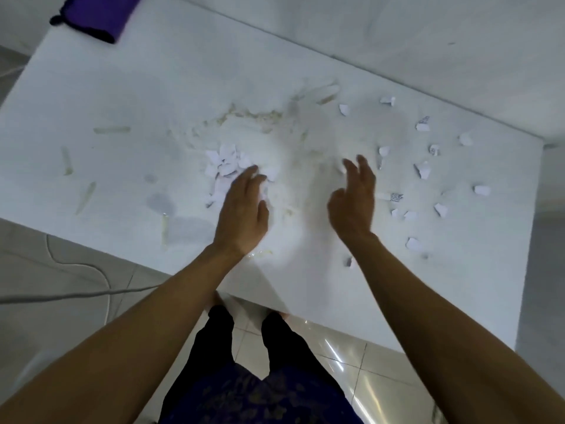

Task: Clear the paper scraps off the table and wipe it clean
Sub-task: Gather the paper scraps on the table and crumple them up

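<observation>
White tabletop fills most of the view, marked with yellowish smears and streaks around its middle and along its left part. A heap of paper scraps lies gathered near the centre of the table, just beyond the left hand. That hand is over the table with its fingers extended and relaxed, the fingertips touching the near edge of the heap; it grasps nothing. The right hand is held edge-on beside it, fingers straight and slightly spread, also grasping nothing; whether its lower edge touches the surface cannot be told, as the area is blurred. More loose scraps lie scattered over the right part of the table, well apart from one another, a few showing printed text, with one small piece near the front edge just beside the right forearm. A purple cloth with a dark border lies at the far left corner of the table, well away from both hands. A grey cable runs across the tiled floor to the left of the table. The person stands at the near edge, dark trousers visible below the forearms.
</observation>
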Tool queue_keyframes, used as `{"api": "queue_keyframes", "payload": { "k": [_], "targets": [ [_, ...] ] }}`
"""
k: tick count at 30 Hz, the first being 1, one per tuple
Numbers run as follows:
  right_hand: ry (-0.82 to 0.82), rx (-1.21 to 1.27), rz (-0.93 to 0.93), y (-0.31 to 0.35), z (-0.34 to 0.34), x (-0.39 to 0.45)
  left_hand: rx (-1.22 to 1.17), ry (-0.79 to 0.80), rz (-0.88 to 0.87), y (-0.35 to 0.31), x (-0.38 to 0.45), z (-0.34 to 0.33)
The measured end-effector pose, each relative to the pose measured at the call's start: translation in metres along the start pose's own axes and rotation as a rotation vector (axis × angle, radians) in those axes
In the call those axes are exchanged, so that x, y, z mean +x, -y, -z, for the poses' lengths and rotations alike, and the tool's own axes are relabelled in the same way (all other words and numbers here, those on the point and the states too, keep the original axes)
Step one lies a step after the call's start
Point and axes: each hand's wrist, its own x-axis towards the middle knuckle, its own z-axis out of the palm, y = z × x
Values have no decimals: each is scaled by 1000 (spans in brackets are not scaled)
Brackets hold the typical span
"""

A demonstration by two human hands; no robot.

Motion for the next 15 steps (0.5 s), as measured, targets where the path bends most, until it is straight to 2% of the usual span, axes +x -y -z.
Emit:
{"api": "queue_keyframes", "payload": {
  "k": [2, 4, 8, 11, 13, 15],
  "targets": [
    [25, -86, -85, -30, 22, 14, -6, 72, -126, -19, 9, -16],
    [85, -172, -67, -54, 39, 31, -1, 151, -223, -38, 27, -37],
    [299, -276, 140, -81, 51, 68, 143, 281, -335, -67, 66, -76],
    [459, -380, 229, -102, 58, 73, 341, 408, -315, -81, 81, -95],
    [438, -416, 259, -121, 66, 61, 443, 478, -306, -87, 78, -101],
    [378, -415, 289, -136, 73, 39, 483, 459, -355, -89, 67, -103]
  ]
}}
